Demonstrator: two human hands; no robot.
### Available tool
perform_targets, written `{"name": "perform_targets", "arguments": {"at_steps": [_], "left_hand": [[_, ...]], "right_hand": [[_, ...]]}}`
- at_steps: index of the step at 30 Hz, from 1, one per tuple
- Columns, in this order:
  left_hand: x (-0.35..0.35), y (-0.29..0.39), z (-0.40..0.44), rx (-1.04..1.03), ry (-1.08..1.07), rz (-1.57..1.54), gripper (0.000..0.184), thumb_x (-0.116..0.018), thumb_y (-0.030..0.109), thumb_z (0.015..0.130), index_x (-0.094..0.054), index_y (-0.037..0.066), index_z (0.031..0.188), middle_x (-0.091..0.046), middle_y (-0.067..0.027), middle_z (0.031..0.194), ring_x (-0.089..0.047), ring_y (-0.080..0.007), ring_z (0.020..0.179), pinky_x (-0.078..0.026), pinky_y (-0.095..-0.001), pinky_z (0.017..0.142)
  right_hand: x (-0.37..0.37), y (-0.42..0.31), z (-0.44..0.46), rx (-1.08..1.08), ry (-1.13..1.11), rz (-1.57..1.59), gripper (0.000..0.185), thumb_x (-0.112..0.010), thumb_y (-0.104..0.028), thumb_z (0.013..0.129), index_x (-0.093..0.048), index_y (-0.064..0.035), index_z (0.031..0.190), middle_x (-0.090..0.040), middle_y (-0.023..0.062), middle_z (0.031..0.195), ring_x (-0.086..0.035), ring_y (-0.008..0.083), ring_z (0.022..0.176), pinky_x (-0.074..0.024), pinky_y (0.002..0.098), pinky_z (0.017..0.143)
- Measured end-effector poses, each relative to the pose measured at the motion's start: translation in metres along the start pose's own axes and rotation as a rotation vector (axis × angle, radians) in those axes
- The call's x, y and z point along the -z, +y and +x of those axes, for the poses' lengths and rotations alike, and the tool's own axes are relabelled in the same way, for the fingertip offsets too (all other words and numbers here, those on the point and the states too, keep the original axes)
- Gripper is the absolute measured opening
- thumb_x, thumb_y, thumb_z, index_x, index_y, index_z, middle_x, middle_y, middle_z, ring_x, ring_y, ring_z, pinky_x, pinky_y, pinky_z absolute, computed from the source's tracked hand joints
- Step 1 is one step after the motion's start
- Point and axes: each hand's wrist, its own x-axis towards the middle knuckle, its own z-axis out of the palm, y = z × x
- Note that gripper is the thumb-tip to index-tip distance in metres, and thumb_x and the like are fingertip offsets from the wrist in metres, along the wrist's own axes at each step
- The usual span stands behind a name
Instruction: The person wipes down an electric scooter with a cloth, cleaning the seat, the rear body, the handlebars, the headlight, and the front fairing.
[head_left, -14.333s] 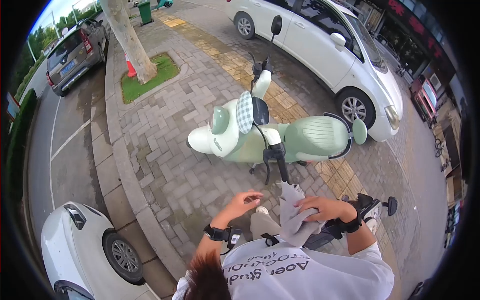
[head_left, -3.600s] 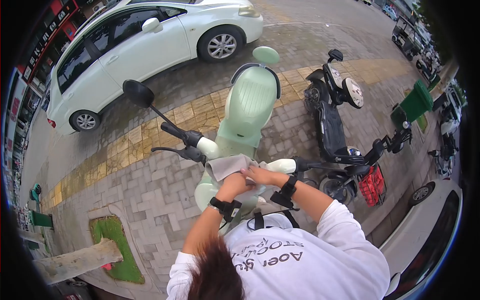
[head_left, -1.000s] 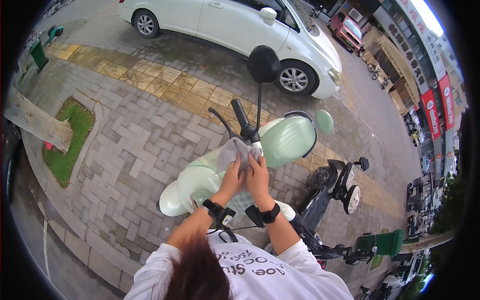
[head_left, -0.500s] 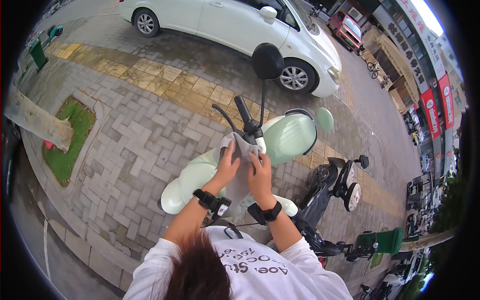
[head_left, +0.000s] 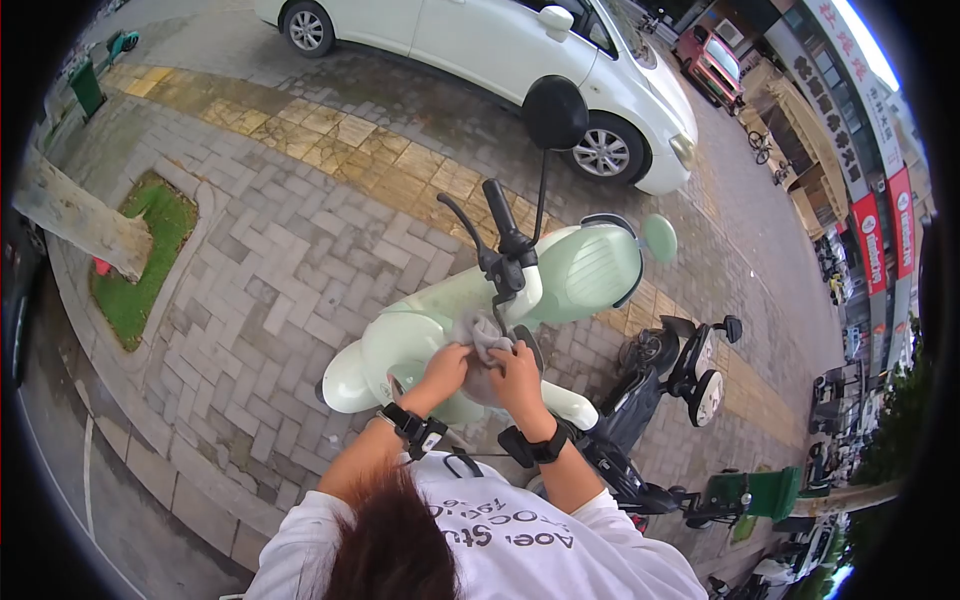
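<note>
- Dark hair (head_left: pixel 392 545) covers part of the lettering on the white shirt (head_left: pixel 600 555).
- Left hand (head_left: pixel 443 371) and right hand (head_left: pixel 516 377): each grip closed on the bunched grey cloth (head_left: pixel 487 337), fingertips partly buried.
- The cloth is at the pale green scooter's (head_left: pixel 440 296) handlebar centre, hiding what lies beneath.
- Black scooter (head_left: pixel 640 402): partly behind the right forearm.
- White car (head_left: pixel 480 42): roof cut off; round mirror (head_left: pixel 556 113) overlaps its front wheel.

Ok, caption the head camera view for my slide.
Left hand and right hand hold a grey cloth over a pale green scooter, a white car beyond.
</note>
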Motion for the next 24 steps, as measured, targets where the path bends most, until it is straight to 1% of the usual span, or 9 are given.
{"name": "perform_targets", "arguments": {"at_steps": [4,6,10,13,16,17,19,22,24], "left_hand": [[0.010,-0.006,-0.028,0.001,0.007,-0.127,0.030,-0.047,0.002,0.074,-0.054,0.001,0.104,-0.058,-0.0136,0.100,-0.056,-0.0266,0.088,-0.044,-0.0321,0.075],[0.011,-0.006,-0.032,0.084,-0.055,-0.338,0.037,-0.051,0.004,0.073,-0.050,0.000,0.110,-0.057,-0.0122,0.103,-0.056,-0.0251,0.092,-0.044,-0.0305,0.078],[0.010,-0.026,-0.016,0.200,-0.261,-0.235,0.054,-0.054,0.003,0.071,-0.037,-0.001,0.122,-0.051,-0.0143,0.112,-0.053,-0.0249,0.097,-0.044,-0.0313,0.078],[0.023,-0.008,-0.016,-0.013,0.038,-0.430,0.088,-0.060,0.001,0.065,-0.005,0.005,0.134,-0.027,-0.0174,0.130,-0.051,-0.0237,0.096,-0.046,-0.0334,0.071],[0.043,0.004,-0.021,0.012,0.071,-0.644,0.091,-0.060,-0.002,0.064,-0.002,0.005,0.134,-0.020,-0.0168,0.133,-0.052,-0.0187,0.088,-0.047,-0.0275,0.066],[0.046,0.006,-0.022,-0.005,0.153,-0.675,0.085,-0.061,-0.002,0.064,-0.012,0.003,0.134,-0.034,-0.0168,0.127,-0.052,-0.0132,0.075,-0.045,-0.0221,0.062],[0.063,-0.019,-0.015,-0.001,0.020,-0.633,0.079,-0.061,-0.001,0.064,-0.020,0.002,0.132,-0.041,-0.0161,0.120,-0.052,-0.0115,0.070,-0.044,-0.0211,0.060],[0.076,-0.019,-0.015,0.021,-0.166,-0.592,0.066,-0.065,0.005,0.066,-0.037,0.002,0.125,-0.058,-0.0116,0.096,-0.049,-0.0075,0.062,-0.041,-0.0200,0.058],[0.071,-0.013,-0.017,0.014,-0.588,-0.324,0.065,-0.067,0.009,0.066,-0.038,0.002,0.124,-0.057,-0.0107,0.097,-0.049,-0.0073,0.063,-0.042,-0.0210,0.058]], "right_hand": [[0.013,0.012,-0.037,-0.141,-0.017,0.096,0.030,-0.053,-0.001,0.063,-0.062,-0.0032,0.091,-0.046,0.0146,0.082,-0.047,0.0304,0.080,-0.0404,0.0348,0.069],[0.020,0.019,-0.052,-0.046,0.270,0.049,0.030,-0.053,0.002,0.061,-0.061,-0.0031,0.089,-0.045,0.0132,0.079,-0.047,0.0285,0.075,-0.0405,0.0329,0.066],[0.045,0.006,-0.071,-0.034,0.419,0.105,0.033,-0.056,0.005,0.055,-0.062,-0.0041,0.087,-0.045,0.0124,0.079,-0.047,0.0282,0.071,-0.0409,0.0331,0.062],[0.049,-0.007,-0.070,-0.016,0.407,0.117,0.035,-0.056,0.004,0.056,-0.061,-0.0057,0.089,-0.045,0.0118,0.079,-0.047,0.0277,0.072,-0.0410,0.0328,0.061],[0.029,-0.005,-0.067,0.046,0.196,0.036,0.039,-0.055,0.003,0.058,-0.060,-0.0094,0.094,-0.045,0.0109,0.080,-0.049,0.0263,0.074,-0.0422,0.0311,0.060],[0.023,-0.007,-0.068,0.118,0.113,0.003,0.039,-0.054,0.002,0.059,-0.060,-0.0101,0.095,-0.046,0.0108,0.081,-0.050,0.0265,0.077,-0.0437,0.0323,0.060],[0.018,-0.018,-0.077,0.184,-0.007,0.022,0.049,-0.054,0.001,0.058,-0.056,-0.0136,0.105,-0.049,0.0113,0.087,-0.052,0.0282,0.081,-0.0464,0.0346,0.062],[0.023,-0.046,-0.095,-0.020,0.031,0.170,0.060,-0.055,0.001,0.057,-0.049,-0.0157,0.115,-0.050,0.0128,0.092,-0.052,0.0308,0.081,-0.0464,0.0357,0.064],[0.014,-0.043,-0.106,-0.149,0.100,0.197,0.069,-0.055,0.000,0.057,-0.041,-0.0168,0.122,-0.051,0.0144,0.097,-0.053,0.0322,0.083,-0.0464,0.0367,0.067]]}}
